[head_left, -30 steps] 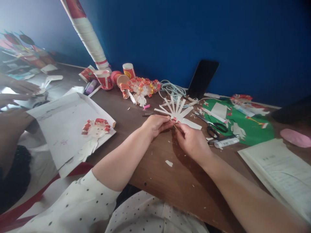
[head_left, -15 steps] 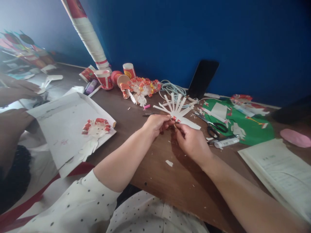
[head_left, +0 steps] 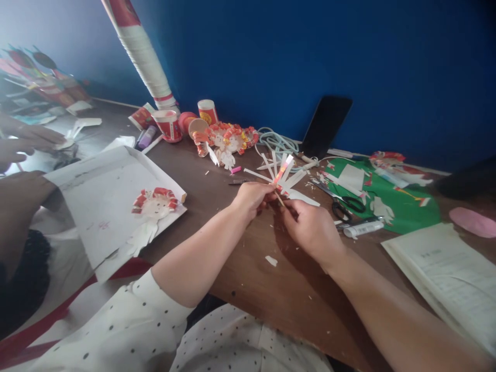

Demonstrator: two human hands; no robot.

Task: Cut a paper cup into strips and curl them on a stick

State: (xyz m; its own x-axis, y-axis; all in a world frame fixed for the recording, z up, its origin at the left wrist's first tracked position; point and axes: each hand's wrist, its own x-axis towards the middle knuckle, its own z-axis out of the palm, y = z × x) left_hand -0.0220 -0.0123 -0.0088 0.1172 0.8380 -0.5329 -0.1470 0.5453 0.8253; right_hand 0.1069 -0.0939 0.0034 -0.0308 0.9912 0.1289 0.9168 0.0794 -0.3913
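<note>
A white paper piece cut into fanned-out strips [head_left: 297, 178] is between my hands over the brown table. One of its strips shows a red and orange printed side and stands up from the middle. My left hand [head_left: 253, 199] is closed, its thumb and fingers pinching the paper's base. Pinched in my right hand [head_left: 312, 225] is a thin brown stick [head_left: 279, 199], whose upper end meets the paper by my left thumb. Fingers hide the paper's lower part. Black-handled scissors [head_left: 341, 206] lie just right of the paper.
Paper cups [head_left: 167, 125] and curled red-and-white paper figures [head_left: 228, 139] stand at the back. A phone [head_left: 325, 125] leans on the blue wall. Right are a green sheet [head_left: 411, 212], a glue tube [head_left: 363, 229] and a book [head_left: 445, 279]. Another person's hand [head_left: 34, 137] works at left.
A printed strip now stands up red and orange in the fan, where only white strips showed before. More of the stick shows between my hands, which have barely shifted.
</note>
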